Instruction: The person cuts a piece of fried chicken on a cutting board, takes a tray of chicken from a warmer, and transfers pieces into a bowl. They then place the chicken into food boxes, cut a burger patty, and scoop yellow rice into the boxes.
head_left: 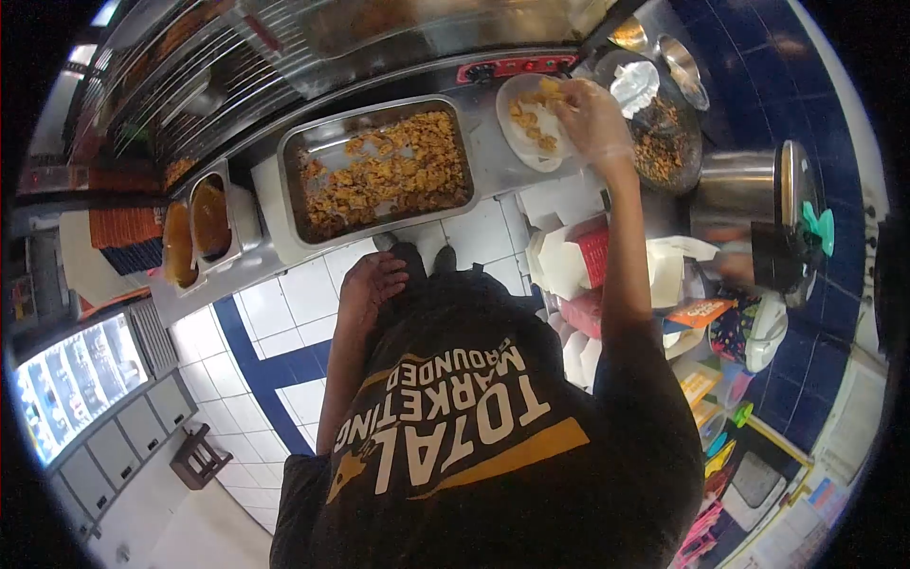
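My right hand [595, 123], in a thin clear glove, is over the right edge of a white plate [524, 142]. Its fingers are closed on a yellowish-brown food piece at the plate's top. More such pieces lie on the plate. My left hand [377, 280] hangs bare near my waist, below a steel tray [284, 180], its fingers loosely apart with nothing in them. Chopped browned food [427, 152] covers much of the tray's bottom.
Two sauce containers [210, 220] stand left of the tray. Right of the plate are a dark pan of chopped food [664, 147] and a large steel pot [735, 194]. White cartons [559, 261] sit below my right forearm. A glass display case runs behind the counter.
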Demonstrator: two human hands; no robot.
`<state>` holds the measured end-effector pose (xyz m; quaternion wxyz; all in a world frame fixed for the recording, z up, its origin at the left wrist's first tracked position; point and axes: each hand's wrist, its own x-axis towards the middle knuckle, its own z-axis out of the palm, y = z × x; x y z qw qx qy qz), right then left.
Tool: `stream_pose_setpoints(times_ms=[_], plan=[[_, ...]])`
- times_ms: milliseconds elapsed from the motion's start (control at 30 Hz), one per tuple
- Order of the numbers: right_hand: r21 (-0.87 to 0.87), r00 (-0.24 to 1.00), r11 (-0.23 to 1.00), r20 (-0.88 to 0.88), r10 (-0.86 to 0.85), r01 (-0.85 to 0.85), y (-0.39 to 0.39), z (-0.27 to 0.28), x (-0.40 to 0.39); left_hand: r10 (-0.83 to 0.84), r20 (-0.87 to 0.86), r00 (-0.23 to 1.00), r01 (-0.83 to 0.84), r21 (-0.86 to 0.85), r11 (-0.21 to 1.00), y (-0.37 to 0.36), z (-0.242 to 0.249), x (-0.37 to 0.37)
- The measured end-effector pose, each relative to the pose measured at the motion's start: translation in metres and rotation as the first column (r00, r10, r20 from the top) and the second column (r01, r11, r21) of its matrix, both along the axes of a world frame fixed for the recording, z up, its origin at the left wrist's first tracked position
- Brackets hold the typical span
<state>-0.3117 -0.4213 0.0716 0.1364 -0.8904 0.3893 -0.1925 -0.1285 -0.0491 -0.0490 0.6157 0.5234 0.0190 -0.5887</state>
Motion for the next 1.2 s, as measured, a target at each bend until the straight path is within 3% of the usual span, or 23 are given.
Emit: stream_pose_setpoints(times_ms=[33,167,267,367,467,600,633,733,933,1200], plan=[[-0.043,0.994,0.993,-0.031,0.108,-0.109,-0.005,-0.005,-0.003,-0.017,-0.003,1.000,0.017,0.016,1.000,-0.002,0.001,0.000],[0.056,0.987,0.991,0.105,-0.124,0.119,-0.001,0.016,-0.029,-0.082,-0.004,0.997,0.082,0.050,0.995,-0.008,0.001,-0.002],[-0.049,0.943,0.962,0.219,-0.250,0.267,0.002,0.044,-0.059,-0.151,0.032,0.988,0.149,0.067,0.987,-0.016,0.004,-0.003],[-0.038,0.954,0.960,0.129,-0.270,0.277,0.013,0.079,-0.083,-0.234,0.049,0.971,0.231,0.073,0.970,-0.024,0.000,-0.002],[-0.035,0.923,0.941,0.212,-0.321,0.336,0.031,0.084,-0.094,-0.308,0.082,0.948,0.304,0.066,0.951,-0.035,0.008,-0.005],[-0.235,0.952,0.941,0.241,-0.188,0.246,0.022,0.059,-0.112,-0.359,0.119,0.926,0.354,0.060,0.933,-0.046,0.016,-0.008],[-0.155,0.935,0.945,0.257,-0.244,0.290,0.027,0.065,-0.108,-0.361,0.117,0.925,0.356,0.063,0.932,-0.048,0.019,-0.009],[-0.220,0.956,0.940,0.193,-0.219,0.260,0.018,0.052,-0.103,-0.367,0.124,0.922,0.356,0.102,0.929,-0.053,0.028,-0.013],[-0.011,0.954,0.965,0.156,-0.257,0.262,-0.003,0.033,-0.078,-0.339,0.117,0.934,0.334,0.058,0.941,-0.048,0.024,-0.011],[0.039,0.963,0.977,-0.185,-0.198,0.209,-0.034,-0.005,-0.045,-0.239,0.105,0.965,0.233,0.058,0.971,-0.037,0.021,-0.005]])
